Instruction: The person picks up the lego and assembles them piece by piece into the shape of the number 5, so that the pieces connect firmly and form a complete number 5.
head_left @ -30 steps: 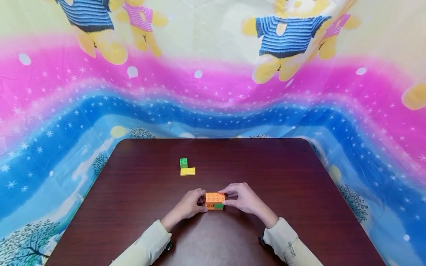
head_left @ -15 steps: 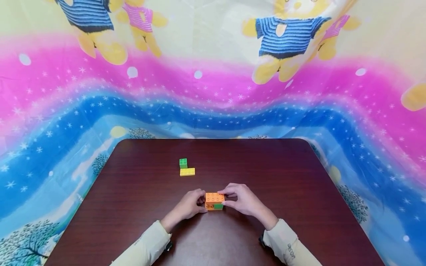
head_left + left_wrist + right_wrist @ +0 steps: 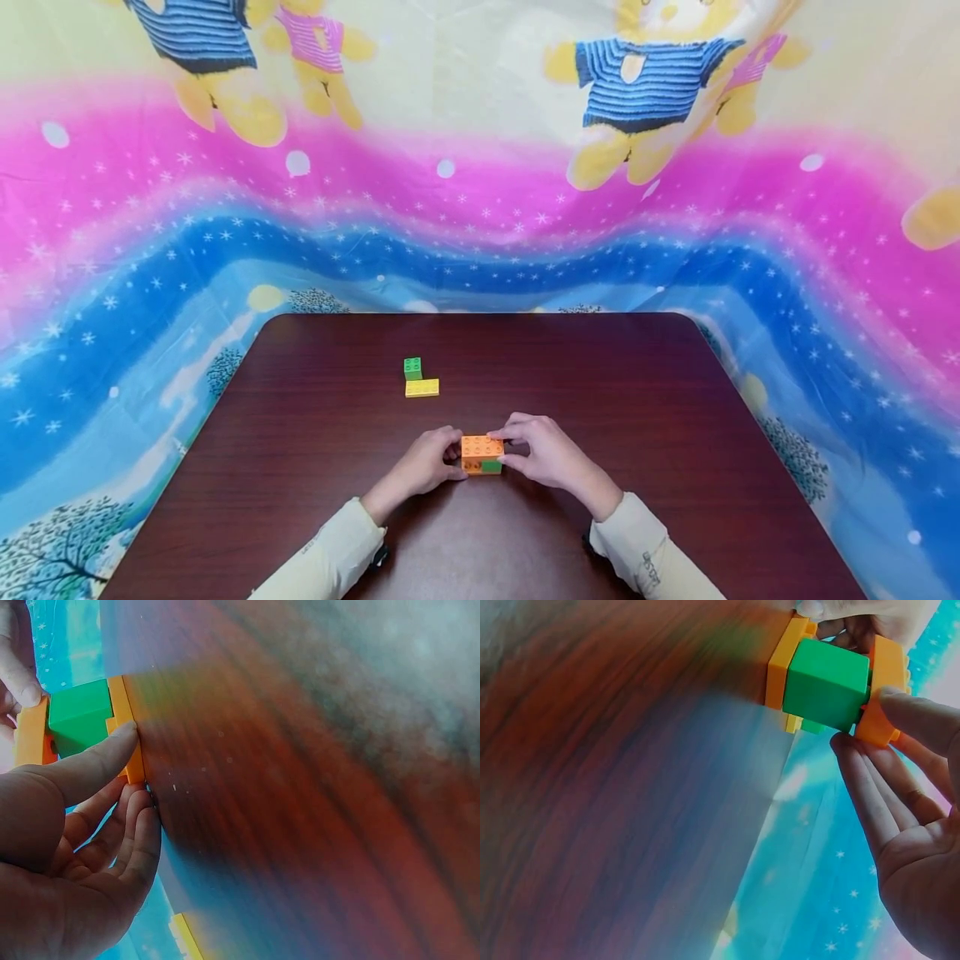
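A small stack of toy building bricks stands on the table between the two hands. Its base is a thin orange plate (image 3: pixel 127 731), a square green brick (image 3: pixel 826 682) sits on the plate's right end, and an orange brick (image 3: pixel 482 447) lies across the top. My left hand (image 3: pixel 426 462) pinches the plate's left end between thumb and fingers. With thumb and fingertips, my right hand (image 3: pixel 553 454) grips the right end of the top brick. In the right wrist view, a narrow dark gap shows between green brick and top brick; whether they are fully joined I cannot tell.
Farther back on the dark brown table (image 3: pixel 600 367), left of the stack, are a loose green brick (image 3: pixel 413 368) and a flat yellow plate (image 3: pixel 422 387), close together. A printed cloth (image 3: pixel 480 217) with bears hangs behind the table's far edge.
The right hand and the top orange brick have shifted very slightly left. Both hands keep the same hold, and the loose pieces stay where they were.
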`<state>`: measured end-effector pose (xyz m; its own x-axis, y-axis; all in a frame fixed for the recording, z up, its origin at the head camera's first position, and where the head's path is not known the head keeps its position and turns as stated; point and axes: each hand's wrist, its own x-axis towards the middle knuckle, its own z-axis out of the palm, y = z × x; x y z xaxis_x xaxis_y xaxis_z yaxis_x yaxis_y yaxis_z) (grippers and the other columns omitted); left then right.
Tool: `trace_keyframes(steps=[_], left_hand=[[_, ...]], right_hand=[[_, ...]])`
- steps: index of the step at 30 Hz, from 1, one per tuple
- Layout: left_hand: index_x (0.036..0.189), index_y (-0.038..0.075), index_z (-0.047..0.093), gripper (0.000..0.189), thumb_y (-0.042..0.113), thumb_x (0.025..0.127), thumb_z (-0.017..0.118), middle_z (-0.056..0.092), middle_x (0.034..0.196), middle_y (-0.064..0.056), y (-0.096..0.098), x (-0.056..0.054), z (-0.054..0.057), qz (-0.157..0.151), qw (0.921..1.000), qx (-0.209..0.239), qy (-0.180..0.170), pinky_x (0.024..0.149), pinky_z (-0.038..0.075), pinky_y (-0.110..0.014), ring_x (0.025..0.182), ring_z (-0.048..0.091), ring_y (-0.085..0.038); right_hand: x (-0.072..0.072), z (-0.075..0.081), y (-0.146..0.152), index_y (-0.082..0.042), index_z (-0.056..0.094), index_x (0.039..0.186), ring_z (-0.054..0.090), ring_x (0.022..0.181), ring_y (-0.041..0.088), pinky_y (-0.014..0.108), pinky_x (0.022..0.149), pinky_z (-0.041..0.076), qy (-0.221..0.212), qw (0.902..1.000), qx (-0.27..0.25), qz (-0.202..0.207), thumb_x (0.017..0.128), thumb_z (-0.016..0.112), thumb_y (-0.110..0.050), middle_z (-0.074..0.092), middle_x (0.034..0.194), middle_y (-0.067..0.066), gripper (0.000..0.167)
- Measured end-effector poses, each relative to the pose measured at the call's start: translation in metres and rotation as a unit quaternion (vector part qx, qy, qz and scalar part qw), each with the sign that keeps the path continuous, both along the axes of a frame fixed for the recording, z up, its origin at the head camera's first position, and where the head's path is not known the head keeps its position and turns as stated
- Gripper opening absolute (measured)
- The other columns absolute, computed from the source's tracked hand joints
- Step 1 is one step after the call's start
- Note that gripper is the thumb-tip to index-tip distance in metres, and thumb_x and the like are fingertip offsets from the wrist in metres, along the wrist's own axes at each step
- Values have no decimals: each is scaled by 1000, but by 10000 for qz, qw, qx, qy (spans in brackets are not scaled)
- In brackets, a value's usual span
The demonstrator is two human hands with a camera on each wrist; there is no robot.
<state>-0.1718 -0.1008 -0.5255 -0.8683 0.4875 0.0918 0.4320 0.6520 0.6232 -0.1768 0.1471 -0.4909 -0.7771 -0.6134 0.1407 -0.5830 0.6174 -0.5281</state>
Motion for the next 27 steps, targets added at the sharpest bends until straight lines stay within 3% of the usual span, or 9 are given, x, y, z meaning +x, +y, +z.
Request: trace_keyframes(steps=[10,19,27], left_hand=[[89,10,63,31,7,76,91,61,86,0,-1,-1,1,64,10000,-67,31,69,49,-25,78,61,-16],[90,11,64,31,8,76,91,60,86,2,1,-3,1,42,9999,-110,50,69,49,-25,78,61,-15],[89,11,63,30,8,77,91,62,86,-2,0,0,-1,-1,9999,-102,-6,69,50,-25,79,61,-18]], right_hand=[[1,1,-3,-18,75,127,59,77,5,20,68,51,244,9997,62,71,90,82,-17,68,104,-7,38],[1,-1,0,-20,75,129,56,75,6,20,65,49,52,10000,-42,10,91,82,-19,67,104,-9,39],[1,-8,0,-19,76,127,63,85,2,23,76,58,-41,9997,-242,3,89,83,-17,69,105,-8,39]])
